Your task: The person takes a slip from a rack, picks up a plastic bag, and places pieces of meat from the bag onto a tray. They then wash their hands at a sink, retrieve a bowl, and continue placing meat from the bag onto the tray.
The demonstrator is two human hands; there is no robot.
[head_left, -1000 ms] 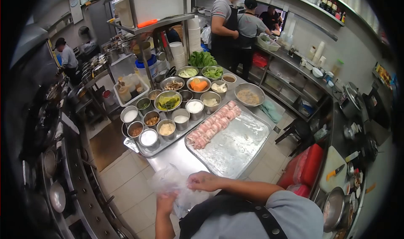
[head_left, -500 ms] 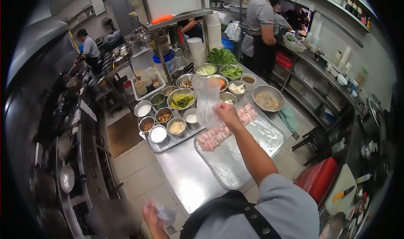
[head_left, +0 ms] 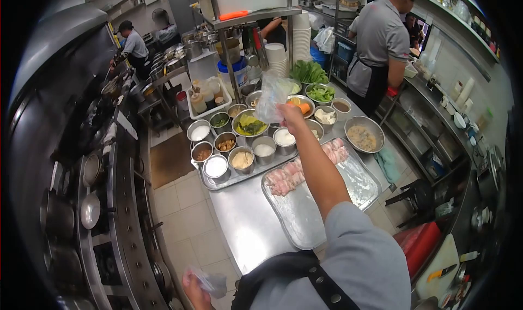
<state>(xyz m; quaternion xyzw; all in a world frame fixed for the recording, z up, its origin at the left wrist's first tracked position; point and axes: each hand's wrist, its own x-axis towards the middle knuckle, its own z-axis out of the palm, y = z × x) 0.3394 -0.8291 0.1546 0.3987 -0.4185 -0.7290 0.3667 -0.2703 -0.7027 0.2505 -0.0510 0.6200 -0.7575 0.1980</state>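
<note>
My right hand (head_left: 292, 118) is stretched out over the metal table, its fingers closed on a clear plastic bag (head_left: 271, 96). That bag hangs above several metal containers, partly covering a bowl of orange pieces (head_left: 303, 108) and other ingredients behind it. Under my right forearm, rolled pieces of raw meat (head_left: 287, 179) lie in a row on a metal tray (head_left: 297, 223). Low at the front left, my left hand (head_left: 194, 289) is closed on another piece of clear plastic (head_left: 213, 284), perhaps a bag; its exact shape is blurred.
Metal pots of powders and sauces stand on a second tray (head_left: 218, 187) at the table's left. A bowl of mixed food (head_left: 364, 134) and a green cloth (head_left: 387, 165) lie right. A raised shelf (head_left: 261, 16) crosses the back. Co-workers (head_left: 378, 53) stand at right and far left.
My right hand has reached farther forward with the plastic bag, away from the meat tray. My left hand stays low. The view has shifted, and the co-worker on the right appears nearer.
</note>
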